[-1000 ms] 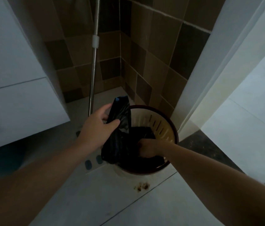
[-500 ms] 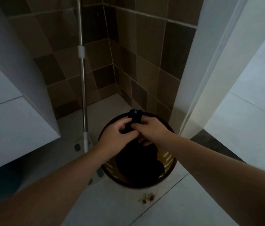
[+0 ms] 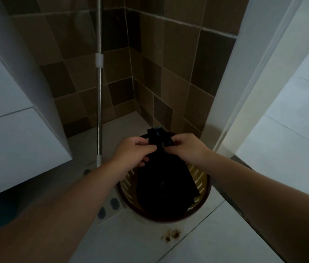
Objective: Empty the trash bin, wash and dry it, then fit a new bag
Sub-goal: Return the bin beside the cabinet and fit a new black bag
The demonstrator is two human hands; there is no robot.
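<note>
Above bin (image 3: 203, 188): left hand (image 3: 132, 151), right hand (image 3: 186, 147) each grip black bag (image 3: 161, 179) neck.

Dim tiled corner, daylight from right, wide-angle edge bending, soft focus

The bin (image 3: 202, 188) stands on the floor (image 3: 216, 242) in the wall corner, right of the mop pole (image 3: 99, 111) and cabinet (image 3: 17, 130), left of the door frame (image 3: 231, 92), with the bag (image 3: 161, 179) in it, held above between both hands.
</note>
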